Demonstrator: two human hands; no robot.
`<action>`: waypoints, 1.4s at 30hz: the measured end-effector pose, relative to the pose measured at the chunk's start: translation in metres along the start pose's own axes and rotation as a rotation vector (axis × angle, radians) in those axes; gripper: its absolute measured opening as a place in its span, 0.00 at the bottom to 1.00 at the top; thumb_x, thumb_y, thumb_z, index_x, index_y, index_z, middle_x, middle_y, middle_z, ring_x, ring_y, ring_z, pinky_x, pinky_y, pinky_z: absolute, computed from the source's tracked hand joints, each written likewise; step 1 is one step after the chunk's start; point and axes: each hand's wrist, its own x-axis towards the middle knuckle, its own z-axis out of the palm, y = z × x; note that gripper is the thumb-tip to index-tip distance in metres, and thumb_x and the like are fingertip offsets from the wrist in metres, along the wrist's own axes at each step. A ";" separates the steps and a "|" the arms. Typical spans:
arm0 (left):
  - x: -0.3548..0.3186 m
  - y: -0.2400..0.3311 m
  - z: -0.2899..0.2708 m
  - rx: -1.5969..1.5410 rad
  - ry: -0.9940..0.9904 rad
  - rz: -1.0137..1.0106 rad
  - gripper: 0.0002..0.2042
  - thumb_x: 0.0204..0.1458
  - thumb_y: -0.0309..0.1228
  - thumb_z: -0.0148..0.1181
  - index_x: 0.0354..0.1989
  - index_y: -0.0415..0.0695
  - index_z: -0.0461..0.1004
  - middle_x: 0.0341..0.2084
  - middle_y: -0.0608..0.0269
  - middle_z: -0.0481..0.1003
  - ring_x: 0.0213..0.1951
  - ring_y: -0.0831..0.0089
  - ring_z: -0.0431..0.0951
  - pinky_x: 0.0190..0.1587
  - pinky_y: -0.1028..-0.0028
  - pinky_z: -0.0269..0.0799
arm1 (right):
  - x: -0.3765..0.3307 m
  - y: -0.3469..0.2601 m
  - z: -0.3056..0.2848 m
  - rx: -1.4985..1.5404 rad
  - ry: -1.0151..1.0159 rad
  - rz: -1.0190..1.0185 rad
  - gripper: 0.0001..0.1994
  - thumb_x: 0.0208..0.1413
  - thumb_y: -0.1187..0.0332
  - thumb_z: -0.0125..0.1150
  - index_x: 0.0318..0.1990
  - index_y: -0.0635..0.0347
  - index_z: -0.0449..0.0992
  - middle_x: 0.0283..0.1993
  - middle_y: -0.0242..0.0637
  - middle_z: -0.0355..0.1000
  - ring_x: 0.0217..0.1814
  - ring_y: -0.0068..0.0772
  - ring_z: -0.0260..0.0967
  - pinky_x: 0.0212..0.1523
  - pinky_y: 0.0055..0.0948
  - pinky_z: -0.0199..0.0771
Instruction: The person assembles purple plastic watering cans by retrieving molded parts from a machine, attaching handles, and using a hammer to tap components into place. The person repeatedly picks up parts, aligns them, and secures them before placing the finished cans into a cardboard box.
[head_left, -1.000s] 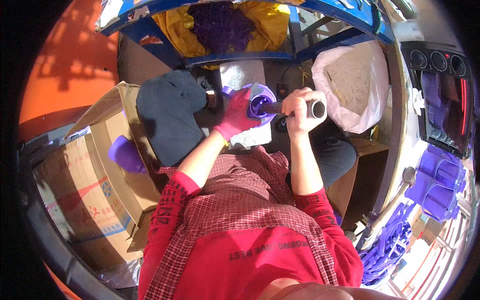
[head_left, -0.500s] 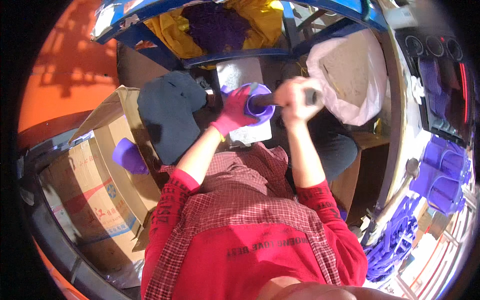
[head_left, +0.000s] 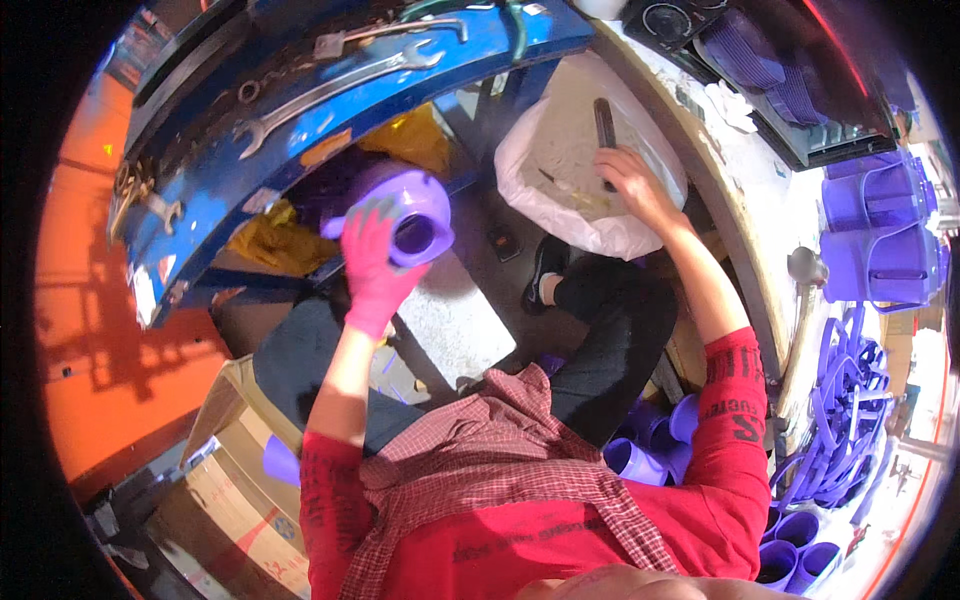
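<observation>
My left hand [head_left: 374, 270], in a pink glove with grey fingertips, grips a hollow purple plastic piece [head_left: 432, 190] with a wide flange and a round dark opening. The piece is held up in front of the blue bench, above a pale board [head_left: 455, 310]. Bare and closed, my right hand [head_left: 635, 185] holds a dark stick-shaped tool [head_left: 604, 120] upright over a bin lined with a white bag [head_left: 535, 190]. The tool's lower end is partly hidden by my fingers.
Wrenches [head_left: 340, 90] lie on the blue bench [head_left: 290, 135]. At right are a hammer [head_left: 805, 270], purple plastic parts [head_left: 875, 230] and a tangle of purple strips [head_left: 840, 420]. Purple cups [head_left: 635, 460] sit beside my right leg. A cardboard box [head_left: 225, 490] stands at left.
The tool has come out of the purple piece and moved right with my right hand, over the bag-lined bin. My left hand has shifted left with the piece. The view has turned.
</observation>
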 end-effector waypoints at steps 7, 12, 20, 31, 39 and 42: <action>-0.036 0.008 -0.062 -1.130 0.371 -0.708 0.36 0.47 0.30 0.66 0.68 0.41 0.61 0.64 0.57 0.65 0.64 0.60 0.66 0.69 0.60 0.56 | -0.009 0.034 0.084 -0.003 -0.241 0.444 0.12 0.55 0.73 0.52 0.46 0.60 0.76 0.52 0.48 0.74 0.52 0.51 0.74 0.47 0.47 0.77; -0.057 -0.006 -0.074 -1.612 0.692 -1.087 0.22 0.61 0.36 0.56 0.63 0.45 0.67 0.59 0.60 0.71 0.61 0.62 0.69 0.67 0.56 0.60 | 0.021 0.030 0.106 -0.220 -0.252 0.508 0.06 0.52 0.77 0.55 0.36 0.59 0.77 0.43 0.43 0.74 0.47 0.49 0.75 0.43 0.44 0.78; -0.073 0.016 -0.097 -1.443 0.691 -1.021 0.25 0.59 0.40 0.59 0.63 0.42 0.67 0.59 0.60 0.71 0.58 0.65 0.72 0.64 0.62 0.62 | -0.032 -0.077 0.003 0.421 0.406 0.562 0.04 0.52 0.75 0.66 0.35 0.63 0.79 0.36 0.38 0.75 0.35 0.32 0.73 0.38 0.28 0.73; -0.059 0.109 -0.113 -0.048 0.132 -0.014 0.40 0.34 0.41 0.76 0.60 0.44 0.67 0.60 0.50 0.68 0.63 0.48 0.65 0.67 0.48 0.54 | 0.020 -0.298 -0.121 1.725 0.070 0.212 0.32 0.56 0.77 0.61 0.69 0.62 0.59 0.59 0.42 0.72 0.60 0.33 0.71 0.62 0.34 0.69; -0.063 0.137 -0.129 0.028 0.144 0.048 0.37 0.37 0.42 0.72 0.59 0.44 0.68 0.61 0.50 0.66 0.63 0.50 0.65 0.66 0.46 0.54 | 0.037 -0.328 -0.131 0.454 0.127 -0.082 0.15 0.49 0.76 0.59 0.47 0.59 0.72 0.49 0.40 0.74 0.46 0.43 0.77 0.40 0.34 0.80; -0.069 0.138 -0.127 0.070 0.147 0.058 0.36 0.38 0.43 0.70 0.58 0.43 0.68 0.62 0.53 0.67 0.64 0.51 0.64 0.67 0.45 0.52 | 0.036 -0.329 -0.120 0.391 0.115 -0.102 0.15 0.46 0.73 0.60 0.44 0.58 0.72 0.42 0.37 0.72 0.42 0.40 0.77 0.35 0.34 0.79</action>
